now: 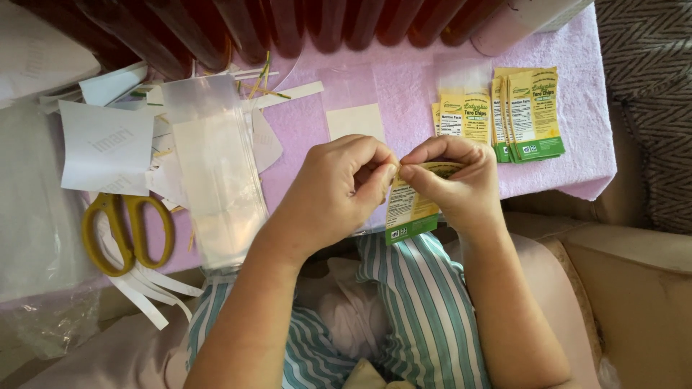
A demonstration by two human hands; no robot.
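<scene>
— Striped trousers fill the bottom of the view, and just above the lap both hands meet. What's the right hand got?

— Fingers pinched tight on the top edge of a yellow label with a green strip, which hangs down over the table's near edge.

— And the left hand?

— Curled closed, fingertips nipping that same edge — thumbs nearly touching.

— Further out?

— More yellow labels lie stacked on the pink cloth covering the table, beyond the right hand. Left of the hands a clear plastic bag, then yellow-handled scissors among white paper scraps.
</scene>
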